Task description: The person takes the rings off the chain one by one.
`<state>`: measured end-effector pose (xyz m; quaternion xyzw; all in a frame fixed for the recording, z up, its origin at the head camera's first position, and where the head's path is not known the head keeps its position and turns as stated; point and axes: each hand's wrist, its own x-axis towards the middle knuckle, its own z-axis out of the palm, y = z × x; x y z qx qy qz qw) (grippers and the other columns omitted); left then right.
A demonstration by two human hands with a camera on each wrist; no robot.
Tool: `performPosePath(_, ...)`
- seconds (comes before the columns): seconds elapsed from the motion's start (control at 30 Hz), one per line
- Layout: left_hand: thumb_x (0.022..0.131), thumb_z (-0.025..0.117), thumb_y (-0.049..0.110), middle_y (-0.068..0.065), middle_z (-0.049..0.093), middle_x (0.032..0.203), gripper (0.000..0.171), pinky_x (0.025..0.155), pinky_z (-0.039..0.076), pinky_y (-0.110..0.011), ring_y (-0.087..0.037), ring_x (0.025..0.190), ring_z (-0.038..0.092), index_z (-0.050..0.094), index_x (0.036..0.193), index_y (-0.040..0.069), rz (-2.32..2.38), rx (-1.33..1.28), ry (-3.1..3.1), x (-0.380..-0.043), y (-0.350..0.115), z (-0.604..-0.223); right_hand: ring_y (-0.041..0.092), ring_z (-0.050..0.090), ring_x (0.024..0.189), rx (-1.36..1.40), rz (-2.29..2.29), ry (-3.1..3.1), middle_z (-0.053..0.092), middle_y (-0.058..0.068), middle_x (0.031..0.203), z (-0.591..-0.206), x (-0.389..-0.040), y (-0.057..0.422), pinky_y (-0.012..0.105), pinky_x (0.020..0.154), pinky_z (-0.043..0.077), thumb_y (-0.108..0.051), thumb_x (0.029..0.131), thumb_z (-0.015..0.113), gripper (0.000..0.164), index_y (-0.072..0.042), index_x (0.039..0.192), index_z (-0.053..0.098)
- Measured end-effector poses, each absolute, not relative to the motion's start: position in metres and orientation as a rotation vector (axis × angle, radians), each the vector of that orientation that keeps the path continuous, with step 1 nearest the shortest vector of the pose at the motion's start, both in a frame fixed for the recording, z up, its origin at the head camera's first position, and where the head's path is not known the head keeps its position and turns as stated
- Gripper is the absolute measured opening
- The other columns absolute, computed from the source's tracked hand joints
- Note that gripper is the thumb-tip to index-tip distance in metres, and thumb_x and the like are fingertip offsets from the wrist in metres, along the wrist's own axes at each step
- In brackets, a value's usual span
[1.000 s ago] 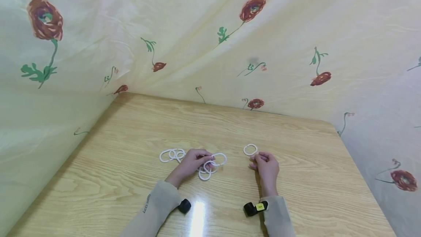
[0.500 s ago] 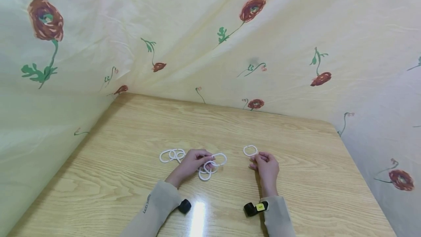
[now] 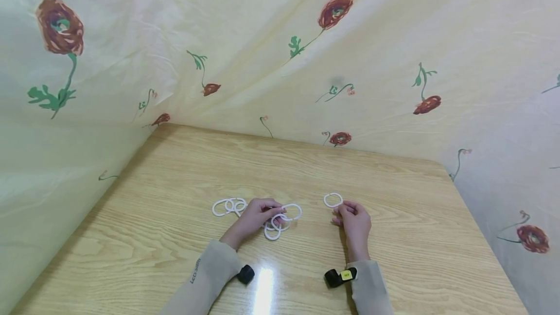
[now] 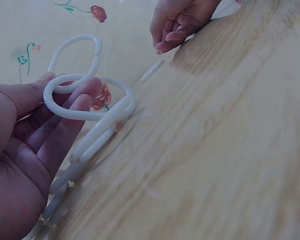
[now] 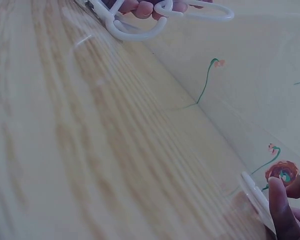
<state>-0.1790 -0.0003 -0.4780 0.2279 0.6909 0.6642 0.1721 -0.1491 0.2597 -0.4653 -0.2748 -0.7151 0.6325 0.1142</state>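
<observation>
Pinching part of the chain of white links point(image 4: 101, 126) between thumb and fingers, the left hand point(image 3: 255, 216) holds an upper link point(image 4: 82, 37) tilted up, hooked through its neighbour; more of the chain rests below on the wood-grain table point(image 3: 402, 203). To the right of the chain, well apart from it, the right hand point(image 3: 356, 221) has thumb and fingertips curled onto the rim of a loose white ring point(image 5: 254, 194), which sits on that hand's chain-facing side. Left of the chain's held part, overlapping white links point(image 3: 236, 199) lie on the table; the left hand hides whether they join it. Nearer the body than the chain are a left sleeve point(image 3: 203, 276) and a right sleeve point(image 3: 372, 288), with a bright reflection point(image 3: 263, 293) between them and a black wrist device point(image 3: 246, 274) at the left cuff, another at the right. Beyond the chain, past the table's far edge, hangs a pale cloth point(image 3: 258, 57) printed with red flowers.
</observation>
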Motion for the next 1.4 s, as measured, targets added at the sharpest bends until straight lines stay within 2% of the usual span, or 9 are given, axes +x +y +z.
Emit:
performPosePath(0.47, 0.096, 0.058, 0.010, -0.023, 0.069, 0.091, 0.024, 0.066, 0.056, -0.016, -0.002, 0.071, 0.066, 0.067, 0.108, -0.010, 1.876, 0.632, 1.965, -0.1782, -0.0020, -0.4771, -0.001, 0.061, 0.064, -0.766, 1.878, -2.067, 0.059, -0.009, 0.080, -0.4641, -0.1479, 0.2588, 0.019, 0.057, 0.058, -0.006, 0.092, 0.057, 0.030, 0.007, 0.119, 0.058)
performPosePath(0.83, 0.096, 0.058, 0.010, -0.023, 0.069, 0.092, 0.025, 0.068, 0.057, -0.017, -0.002, 0.072, 0.067, 0.066, 0.109, -0.010, 1.867, 0.615, 1.964, -0.1780, -0.0018, -0.4760, 0.003, 0.062, 0.068, -0.647, 2.105, -1.845, 0.065, -0.008, 0.074, -0.4630, -0.1472, 0.2585, 0.019, 0.054, 0.056, -0.009, 0.096, 0.058, 0.028, 0.009, 0.118, 0.055)
performPosePath(1.03, 0.096, 0.058, 0.010, -0.025, 0.068, 0.094, 0.025, 0.068, 0.056, -0.016, -0.003, 0.073, 0.066, 0.066, 0.109, -0.010, 1.868, 0.617, 1.966, -0.1779, -0.0011, -0.4759, 0.003, 0.062, 0.069, -0.648, 2.216, -1.771, 0.064, -0.007, 0.078, -0.4608, -0.1470, 0.2593, 0.018, 0.054, 0.056, -0.011, 0.097, 0.057, 0.009, -0.008, 0.101, 0.065)
performPosePath(1.4, 0.096, 0.057, 0.007, -0.027, 0.067, 0.093, 0.024, 0.066, 0.056, -0.015, -0.002, 0.071, 0.066, 0.065, 0.109, -0.012, 1.890, 0.622, 1.942, -0.1773, -0.0008, -0.4745, 0.002, 0.060, 0.069, -0.648, 2.415, -1.774, 0.065, -0.008, 0.074, -0.4562, -0.1461, 0.2595, 0.017, 0.057, 0.054, -0.009, 0.097, 0.057, 0.021, -0.019, 0.084, 0.069)
